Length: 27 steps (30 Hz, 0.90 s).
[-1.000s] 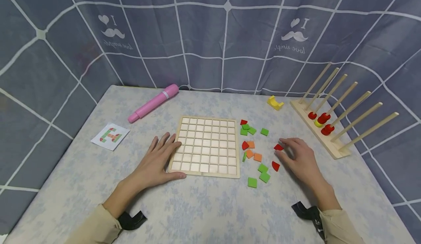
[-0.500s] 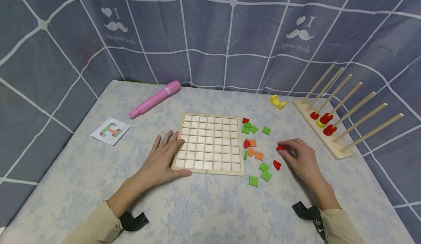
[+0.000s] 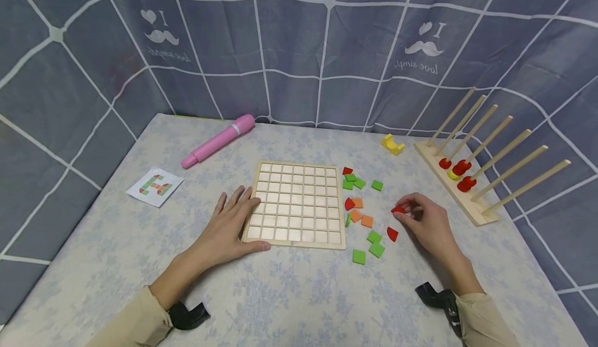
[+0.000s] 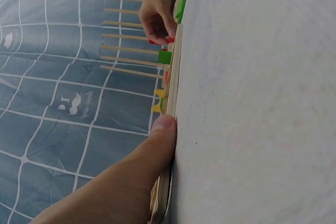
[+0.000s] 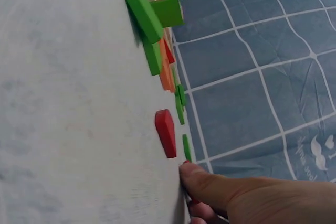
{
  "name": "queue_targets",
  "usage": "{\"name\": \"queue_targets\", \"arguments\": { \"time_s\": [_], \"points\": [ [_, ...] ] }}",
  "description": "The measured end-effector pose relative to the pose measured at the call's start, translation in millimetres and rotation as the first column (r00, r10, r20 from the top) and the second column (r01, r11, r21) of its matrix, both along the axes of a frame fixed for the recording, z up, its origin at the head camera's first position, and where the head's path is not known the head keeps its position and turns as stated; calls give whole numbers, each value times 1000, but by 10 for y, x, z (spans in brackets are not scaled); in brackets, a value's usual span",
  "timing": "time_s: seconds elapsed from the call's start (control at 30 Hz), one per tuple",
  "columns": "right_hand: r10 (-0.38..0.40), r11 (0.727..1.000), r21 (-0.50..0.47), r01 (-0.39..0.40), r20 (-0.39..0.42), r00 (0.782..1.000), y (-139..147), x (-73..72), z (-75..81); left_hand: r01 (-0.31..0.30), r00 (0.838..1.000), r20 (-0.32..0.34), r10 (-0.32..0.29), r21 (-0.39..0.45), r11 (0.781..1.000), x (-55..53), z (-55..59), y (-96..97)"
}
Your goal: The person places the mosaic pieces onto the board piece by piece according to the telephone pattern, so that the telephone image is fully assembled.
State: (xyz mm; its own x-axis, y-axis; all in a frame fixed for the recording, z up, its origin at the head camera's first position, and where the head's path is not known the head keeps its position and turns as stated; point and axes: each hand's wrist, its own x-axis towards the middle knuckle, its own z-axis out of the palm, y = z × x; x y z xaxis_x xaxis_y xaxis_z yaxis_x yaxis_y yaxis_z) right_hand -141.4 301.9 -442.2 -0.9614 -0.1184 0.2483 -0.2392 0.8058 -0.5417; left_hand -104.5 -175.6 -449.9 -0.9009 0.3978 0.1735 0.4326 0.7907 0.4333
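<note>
Board [image 3: 299,204] is touched at its left edge by the left hand [image 3: 228,228], fingers straight. Right of the scattered tiles [image 3: 367,221], one red piece [image 3: 397,210] is pinched by the right hand [image 3: 427,223]. Farther off, a yellow block [image 3: 392,145] is seen near the peg stand [image 3: 472,209].

Your grid board [image 3: 294,243]: pale wood, smooth, faintly glossy | red piece [image 3: 396,210] you hold: smooth, plastic or painted wood, you cannot tell | green tiles [image 3: 358,256]: smooth, matt | your peg rack [image 3: 481,218]: bare matt wood | pink tube [image 3: 217,143]: smooth, plastic-looking, softly shiny | picture card [image 3: 161,196]: matt paper | your sleeves [image 3: 488,320], backdrop [image 3: 289,38]: creased matt cloth
</note>
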Motion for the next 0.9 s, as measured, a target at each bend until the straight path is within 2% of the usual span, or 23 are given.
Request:
{"name": "queue_targets", "arguments": {
  "time_s": [0.2, 0.37, 0.6, 0.9],
  "points": [
    [42, 998, 37, -44, 54, 998, -35, -25, 68, 3, 1000, -8, -3, 7, 1000, 23, 26, -22],
    [66, 996, 52, -69, 66, 996, -153, -68, 201, 5, 1000, 9, -5, 1, 1000, 15, 45, -18],
    [63, 998, 9, -63, 35, 997, -607, -281, 415, 1, 1000, 0, -1, -7, 1000, 10, 44, -30],
    [211, 973, -103, -207, 25, 977, -1292, -497, 531, 12, 1000, 2, -12, 2, 1000, 2, 33, -12]
  ]
}}
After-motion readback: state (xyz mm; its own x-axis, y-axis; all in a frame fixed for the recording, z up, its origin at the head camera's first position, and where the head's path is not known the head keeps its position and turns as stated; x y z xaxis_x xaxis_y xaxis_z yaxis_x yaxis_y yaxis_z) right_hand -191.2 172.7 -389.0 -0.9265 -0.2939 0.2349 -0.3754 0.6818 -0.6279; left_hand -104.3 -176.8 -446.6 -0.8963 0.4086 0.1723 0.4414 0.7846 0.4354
